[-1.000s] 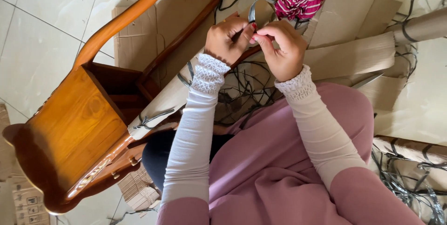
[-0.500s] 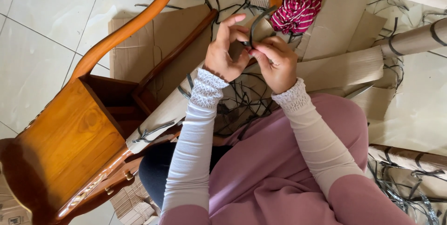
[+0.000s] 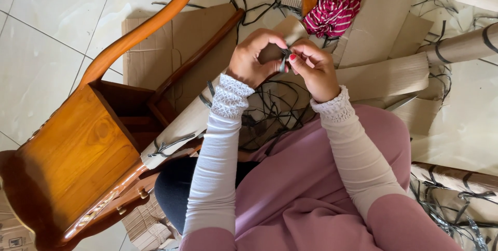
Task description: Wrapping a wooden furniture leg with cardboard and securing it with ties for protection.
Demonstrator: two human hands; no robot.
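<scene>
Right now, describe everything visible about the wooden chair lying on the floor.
The wooden chair looks like glossy orange-brown varnished hardwood. It lies tipped over on the pale tiled floor, filling the lower left of the view, one broad flat panel facing up. A long curved rail arcs toward the top centre. One limb is wrapped in brown cardboard tied with dark strapping, and the left hand is at its far end.

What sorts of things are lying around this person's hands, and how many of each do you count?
Hands, both pinching a dark strap: 2, the left hand and the right hand
Wooden chair: 1
Red-and-white striped cloth bundle: 1
Paper-wrapped chair rail tied with strap: 1
Cardboard sheets and loose straps: too overlapped to count
Total counted: 5
</scene>
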